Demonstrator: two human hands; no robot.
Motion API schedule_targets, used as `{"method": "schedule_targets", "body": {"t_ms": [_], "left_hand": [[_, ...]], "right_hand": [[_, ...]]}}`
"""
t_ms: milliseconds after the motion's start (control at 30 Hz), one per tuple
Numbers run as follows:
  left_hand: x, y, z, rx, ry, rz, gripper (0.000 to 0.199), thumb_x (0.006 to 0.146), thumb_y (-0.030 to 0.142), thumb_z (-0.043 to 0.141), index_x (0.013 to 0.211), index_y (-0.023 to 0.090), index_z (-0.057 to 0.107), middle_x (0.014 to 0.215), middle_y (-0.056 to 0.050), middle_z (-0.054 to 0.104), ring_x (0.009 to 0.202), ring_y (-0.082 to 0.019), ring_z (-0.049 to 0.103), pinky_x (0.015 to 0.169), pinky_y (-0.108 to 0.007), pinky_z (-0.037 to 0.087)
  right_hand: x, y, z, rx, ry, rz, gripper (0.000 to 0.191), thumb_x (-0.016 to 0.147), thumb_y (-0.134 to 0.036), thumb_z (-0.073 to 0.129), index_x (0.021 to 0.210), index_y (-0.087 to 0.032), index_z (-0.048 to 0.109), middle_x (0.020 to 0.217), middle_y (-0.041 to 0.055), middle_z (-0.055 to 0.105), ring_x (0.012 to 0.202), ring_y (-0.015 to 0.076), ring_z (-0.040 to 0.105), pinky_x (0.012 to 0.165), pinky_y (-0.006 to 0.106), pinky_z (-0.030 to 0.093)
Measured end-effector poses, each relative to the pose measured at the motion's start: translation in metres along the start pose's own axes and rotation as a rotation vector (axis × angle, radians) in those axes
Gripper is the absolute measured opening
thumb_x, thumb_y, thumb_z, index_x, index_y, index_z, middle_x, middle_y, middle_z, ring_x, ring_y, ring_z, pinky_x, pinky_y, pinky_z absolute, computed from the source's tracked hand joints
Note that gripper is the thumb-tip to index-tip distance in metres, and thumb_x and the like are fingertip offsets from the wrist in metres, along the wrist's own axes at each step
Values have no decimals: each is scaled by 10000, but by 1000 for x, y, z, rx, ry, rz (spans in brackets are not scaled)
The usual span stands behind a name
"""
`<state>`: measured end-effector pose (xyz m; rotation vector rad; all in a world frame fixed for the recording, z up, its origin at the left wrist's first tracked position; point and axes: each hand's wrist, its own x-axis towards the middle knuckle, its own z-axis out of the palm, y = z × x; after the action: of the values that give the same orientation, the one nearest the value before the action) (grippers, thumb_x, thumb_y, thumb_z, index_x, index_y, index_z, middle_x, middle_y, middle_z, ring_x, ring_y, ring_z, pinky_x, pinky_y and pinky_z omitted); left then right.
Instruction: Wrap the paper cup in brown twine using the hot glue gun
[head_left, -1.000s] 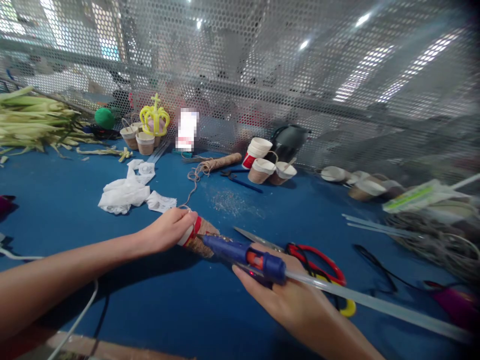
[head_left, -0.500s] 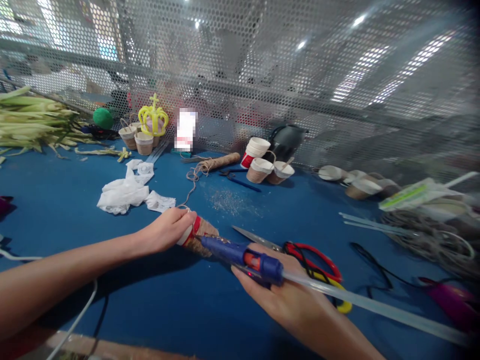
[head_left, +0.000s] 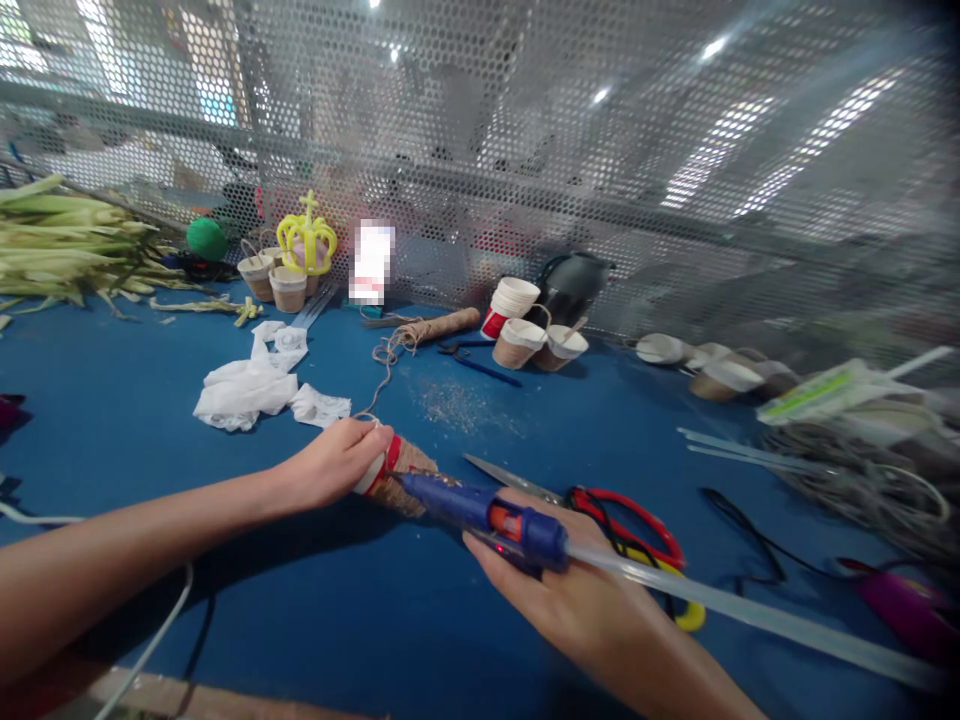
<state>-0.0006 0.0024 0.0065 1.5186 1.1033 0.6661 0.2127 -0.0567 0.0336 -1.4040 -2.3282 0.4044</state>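
Jute twine (head_left: 415, 459) wraps most of the paper cup (head_left: 399, 492) clamped in the left hand (head_left: 346, 458), red band (head_left: 392, 453) bare beside those fingers (head_left: 376, 438), right hand (head_left: 559, 585) gripping the hot-glue gun (head_left: 457, 500).

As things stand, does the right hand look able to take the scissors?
Probably not directly: the right hand is gripping the blue glue gun. The scissors lie close by, so distance seems no obstacle, but the gun should probably be put down first.

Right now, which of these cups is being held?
The partly twine-wrapped cup with a bare red band, gripped by the left hand beside the tip of the blue glue gun. The other cups sit unheld on the blue table.
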Motion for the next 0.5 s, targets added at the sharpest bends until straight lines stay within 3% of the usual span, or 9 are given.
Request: {"method": "schedule_targets", "body": {"t_ms": [167,333,500], "left_hand": [[1,-5,1,80,47,-8,446,826,414,312,765,78,600,630,-44,587,529,-129,480,487,-219,382],[-4,0,3,82,10,37,442,834,398,303,751,86,605,611,-32,572,520,-116,458,489,-202,373],[-6,0,3,136,17,65,464,843,400,280,749,88,610,600,-25,553,529,-114,441,496,-199,368]], "right_hand": [[2,1,-1,25,22,1,58,792,-246,489,738,-241,509,631,-25,581,551,141,552,510,261,445],[3,3,-2,-1,33,-1,90,788,-257,491,700,-241,502,586,-22,552,521,145,537,511,270,454],[4,-1,-6,-50,78,-82,102,777,-234,482,713,-233,561,558,-18,577,456,130,529,439,238,455]]}}
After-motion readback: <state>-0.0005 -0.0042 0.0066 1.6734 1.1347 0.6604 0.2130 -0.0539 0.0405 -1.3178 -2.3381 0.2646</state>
